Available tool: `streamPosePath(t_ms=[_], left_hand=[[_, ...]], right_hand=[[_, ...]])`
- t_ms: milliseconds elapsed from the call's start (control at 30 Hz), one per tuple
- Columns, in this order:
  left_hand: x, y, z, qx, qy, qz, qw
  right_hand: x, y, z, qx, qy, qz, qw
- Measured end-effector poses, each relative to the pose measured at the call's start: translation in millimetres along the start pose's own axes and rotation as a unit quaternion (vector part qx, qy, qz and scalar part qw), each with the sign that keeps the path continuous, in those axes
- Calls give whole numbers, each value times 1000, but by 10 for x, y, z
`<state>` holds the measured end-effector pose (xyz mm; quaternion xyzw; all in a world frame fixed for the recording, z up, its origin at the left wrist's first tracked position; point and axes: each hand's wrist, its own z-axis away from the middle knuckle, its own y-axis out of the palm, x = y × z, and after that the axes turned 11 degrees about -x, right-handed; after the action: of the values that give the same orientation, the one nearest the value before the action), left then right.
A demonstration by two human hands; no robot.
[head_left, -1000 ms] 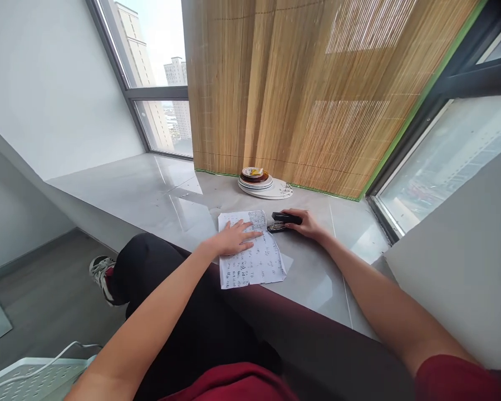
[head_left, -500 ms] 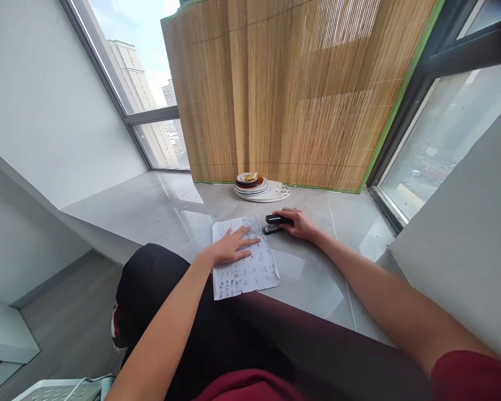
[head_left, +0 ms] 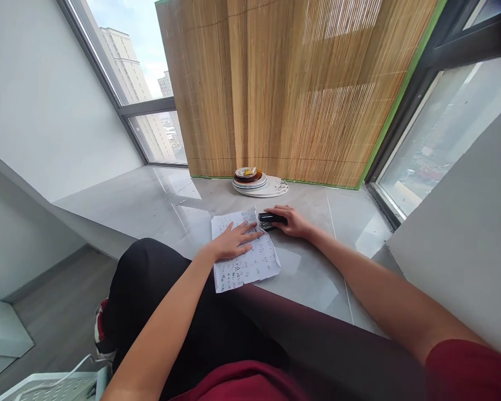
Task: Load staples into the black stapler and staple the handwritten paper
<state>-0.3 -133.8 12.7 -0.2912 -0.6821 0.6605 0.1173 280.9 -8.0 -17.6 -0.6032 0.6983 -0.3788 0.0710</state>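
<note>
White sheets of paper with handwriting (head_left: 246, 270) lie on the grey tiled ledge, their near edge reaching over its front. My left hand (head_left: 235, 241) rests flat on them, fingers spread. Just right of the paper, my right hand (head_left: 291, 220) is wrapped round a black stapler (head_left: 271, 218), which points left. The stapler's front end meets the paper's upper right edge, where the paper is creased and slightly raised. Whether paper sits between its jaws is too small to tell.
Behind the paper, a stack of plates (head_left: 250, 181) stands on the ledge (head_left: 309, 267) by a bamboo blind (head_left: 275, 100). Windows flank the blind. My bent knee (head_left: 146, 273) is at the ledge's front, and a white perforated basket (head_left: 54, 384) is at the lower left.
My right hand has moved the stapler left, from beside the paper to its upper right edge. My left hand stays flat on the paper. The view has shifted slightly.
</note>
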Motion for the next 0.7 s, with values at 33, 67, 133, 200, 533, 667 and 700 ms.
streamPosePath(t_ms=[33,67,133,200,533,667,700], left_hand=[[10,9,-10,0,2,4,1000],[20,15,-16,-1,5,7,1000],[33,17,-11,-2,9,10,1000],[35,11,11,-7,10,10,1000],[2,9,82,-20,2,5,1000],[49,-50,126,-23,-8,8,1000],[58,-62,144,-21,-11,7,1000]], right_hand=[[10,2,-2,-2,0,-3,1000],[23,6,-5,-1,-1,-4,1000],[48,18,-13,7,-7,-3,1000],[64,31,-20,13,-15,4,1000],[268,149,-64,37,-19,21,999],[352,229,-87,36,-18,30,999],[355,240,-90,35,-17,29,999]])
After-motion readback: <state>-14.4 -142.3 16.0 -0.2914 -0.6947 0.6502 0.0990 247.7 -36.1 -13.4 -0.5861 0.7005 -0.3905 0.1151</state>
